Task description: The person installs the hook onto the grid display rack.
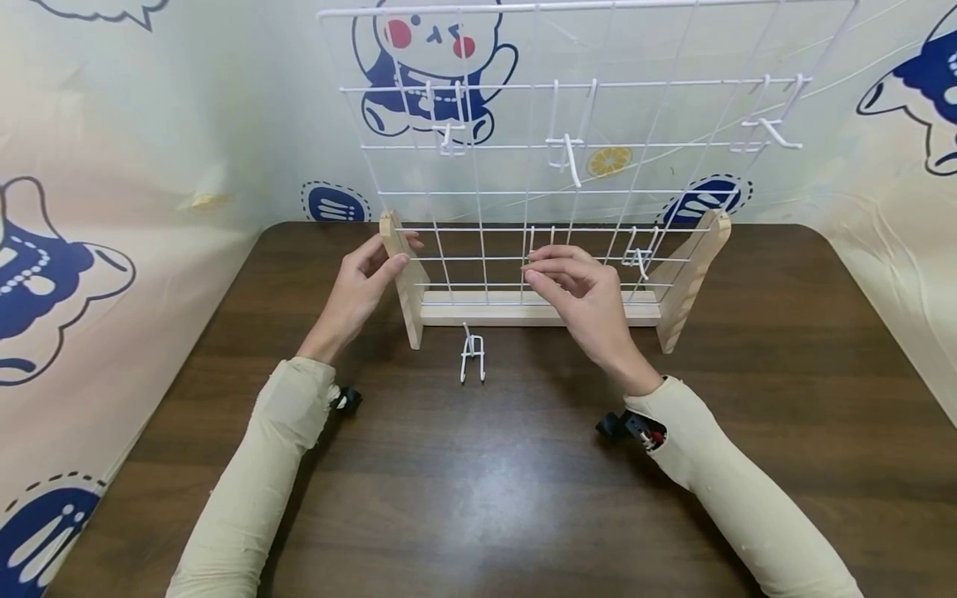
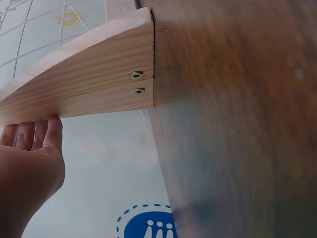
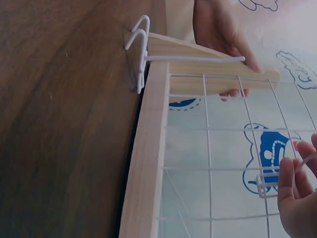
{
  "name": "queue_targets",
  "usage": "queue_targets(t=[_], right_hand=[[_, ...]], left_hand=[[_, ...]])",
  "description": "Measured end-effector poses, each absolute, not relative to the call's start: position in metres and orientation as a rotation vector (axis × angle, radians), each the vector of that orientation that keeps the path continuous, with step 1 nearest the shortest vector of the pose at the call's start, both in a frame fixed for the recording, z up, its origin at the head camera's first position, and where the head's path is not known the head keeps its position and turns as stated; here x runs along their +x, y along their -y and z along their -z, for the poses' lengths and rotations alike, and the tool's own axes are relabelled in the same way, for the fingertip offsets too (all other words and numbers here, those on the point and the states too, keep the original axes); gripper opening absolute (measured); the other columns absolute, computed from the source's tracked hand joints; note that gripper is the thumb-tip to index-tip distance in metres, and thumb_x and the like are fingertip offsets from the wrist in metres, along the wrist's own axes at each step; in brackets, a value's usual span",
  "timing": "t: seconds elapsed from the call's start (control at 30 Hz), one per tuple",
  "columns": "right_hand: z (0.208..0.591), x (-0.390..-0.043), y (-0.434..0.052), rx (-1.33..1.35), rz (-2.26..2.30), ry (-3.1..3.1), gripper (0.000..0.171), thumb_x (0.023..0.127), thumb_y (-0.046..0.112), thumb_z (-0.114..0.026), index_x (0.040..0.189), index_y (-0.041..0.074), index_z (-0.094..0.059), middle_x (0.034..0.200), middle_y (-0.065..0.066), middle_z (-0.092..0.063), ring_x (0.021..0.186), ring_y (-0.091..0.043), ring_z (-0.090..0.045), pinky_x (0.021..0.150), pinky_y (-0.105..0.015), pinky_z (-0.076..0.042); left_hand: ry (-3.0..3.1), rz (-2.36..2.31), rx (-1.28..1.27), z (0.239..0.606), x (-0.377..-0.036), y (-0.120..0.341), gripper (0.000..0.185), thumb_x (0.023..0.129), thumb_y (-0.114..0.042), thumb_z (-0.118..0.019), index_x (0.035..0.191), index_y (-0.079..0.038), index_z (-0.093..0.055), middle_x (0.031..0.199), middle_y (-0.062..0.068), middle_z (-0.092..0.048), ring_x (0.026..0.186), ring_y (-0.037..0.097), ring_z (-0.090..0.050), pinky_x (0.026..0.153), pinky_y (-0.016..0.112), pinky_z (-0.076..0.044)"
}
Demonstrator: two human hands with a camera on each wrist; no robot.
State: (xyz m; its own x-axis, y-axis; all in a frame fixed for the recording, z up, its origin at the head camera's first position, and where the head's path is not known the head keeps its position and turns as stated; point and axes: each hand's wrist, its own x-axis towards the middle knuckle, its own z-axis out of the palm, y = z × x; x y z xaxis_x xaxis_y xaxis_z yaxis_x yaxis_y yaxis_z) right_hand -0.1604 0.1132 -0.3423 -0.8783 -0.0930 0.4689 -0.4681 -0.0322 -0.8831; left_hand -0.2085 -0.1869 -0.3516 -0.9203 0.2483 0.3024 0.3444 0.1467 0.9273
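A white wire grid (image 1: 523,193) stands upright in a wooden stand (image 1: 486,307) on a dark brown table (image 1: 478,482). My left hand (image 1: 399,253) grips the stand's left foot (image 1: 407,299), thumb in front and fingers behind; that foot (image 2: 99,64) fills the left wrist view above my left hand (image 2: 34,134). My right hand (image 1: 534,270) pinches a white wire hook (image 1: 532,241) against a low row of the grid. In the right wrist view the hook (image 3: 262,186) sits at my right hand (image 3: 297,173). A loose hook (image 1: 473,357) lies on the table before the stand.
Three hooks (image 1: 568,154) hang in the grid's upper row and one (image 1: 639,257) low on the right. Printed cloth walls (image 1: 112,249) close in the table on the left, back and right. The stand's right foot (image 1: 688,282) juts toward me.
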Motion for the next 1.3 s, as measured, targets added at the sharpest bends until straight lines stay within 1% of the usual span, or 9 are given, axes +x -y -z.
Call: queue_targets(t=[0.23,0.5,0.63,0.77,0.87,1.03,1.1,1.2,1.3], right_hand=[[0.344,-0.167,-0.123,0.666,-1.967,2.017,0.015,0.093,0.002,-0.067,0.1,-0.011,-0.073,0.115,-0.023,-0.067,0.106,-0.022,-0.066,0.097,-0.031,-0.05],[0.339,-0.166,-0.128,0.632,-1.822,2.091,0.01,0.089,-0.006,-0.067,0.096,-0.012,-0.073,0.111,-0.027,-0.068,0.099,-0.012,-0.068,0.084,-0.021,-0.052],[0.338,-0.166,-0.129,0.627,-1.831,2.097,0.01,0.089,-0.005,-0.068,0.095,-0.011,-0.073,0.11,-0.026,-0.069,0.101,-0.015,-0.068,0.083,-0.021,-0.053],[0.337,-0.166,-0.131,0.621,-1.922,2.099,0.011,0.092,0.003,-0.07,0.096,-0.006,-0.075,0.109,-0.016,-0.072,0.102,-0.021,-0.069,0.087,-0.026,-0.054],[0.336,-0.167,-0.133,0.613,-2.042,2.066,0.017,0.094,0.007,-0.069,0.102,-0.007,-0.074,0.109,-0.012,-0.074,0.098,-0.026,-0.071,0.088,-0.031,-0.055],[0.336,-0.169,-0.135,0.592,-2.218,1.983,0.024,0.095,0.008,-0.067,0.106,-0.013,-0.071,0.112,-0.022,-0.07,0.093,-0.029,-0.072,0.087,-0.035,-0.055],[0.337,-0.17,-0.136,0.577,-2.264,1.97,0.025,0.095,0.008,-0.067,0.106,-0.014,-0.07,0.115,-0.026,-0.068,0.093,-0.029,-0.072,0.087,-0.036,-0.055],[0.336,-0.17,-0.137,0.557,-2.311,1.959,0.027,0.095,0.009,-0.067,0.108,-0.015,-0.069,0.116,-0.025,-0.068,0.092,-0.027,-0.072,0.085,-0.036,-0.056],[0.334,-0.169,-0.138,0.553,-2.339,1.942,0.027,0.096,0.01,-0.066,0.109,-0.014,-0.068,0.116,-0.023,-0.069,0.087,-0.027,-0.073,0.077,-0.035,-0.058]], left_hand=[[2.326,1.91,-0.593,0.35,-0.207,0.187,0.038,0.102,-0.016,-0.055,0.136,0.002,-0.054,0.132,0.025,-0.058,0.123,0.036,-0.052,0.099,0.036,-0.046],[2.296,1.928,-0.605,0.371,-0.224,0.194,0.033,0.102,-0.019,-0.057,0.133,-0.009,-0.06,0.131,0.018,-0.061,0.12,0.022,-0.056,0.098,0.035,-0.047],[2.291,1.928,-0.61,0.373,-0.226,0.195,0.034,0.102,-0.022,-0.058,0.133,-0.011,-0.06,0.131,0.016,-0.062,0.121,0.022,-0.056,0.099,0.035,-0.047],[2.293,1.931,-0.605,0.374,-0.225,0.196,0.036,0.102,-0.022,-0.058,0.135,-0.008,-0.058,0.132,0.017,-0.061,0.122,0.024,-0.055,0.1,0.036,-0.046],[2.313,1.925,-0.592,0.369,-0.221,0.195,0.038,0.103,-0.02,-0.056,0.137,-0.003,-0.055,0.133,0.019,-0.06,0.124,0.031,-0.053,0.101,0.038,-0.046],[2.338,1.915,-0.573,0.359,-0.213,0.192,0.04,0.103,-0.018,-0.055,0.138,0.002,-0.052,0.134,0.024,-0.057,0.126,0.039,-0.05,0.101,0.037,-0.045],[2.332,1.918,-0.572,0.363,-0.216,0.193,0.04,0.103,-0.019,-0.055,0.137,0.001,-0.053,0.134,0.022,-0.058,0.125,0.035,-0.052,0.1,0.036,-0.046],[2.313,1.93,-0.58,0.372,-0.223,0.197,0.039,0.102,-0.021,-0.057,0.137,-0.003,-0.055,0.133,0.019,-0.06,0.125,0.032,-0.053,0.1,0.036,-0.046],[2.301,1.931,-0.591,0.373,-0.224,0.197,0.039,0.102,-0.023,-0.058,0.135,-0.004,-0.056,0.132,0.019,-0.06,0.124,0.032,-0.053,0.1,0.037,-0.047]])
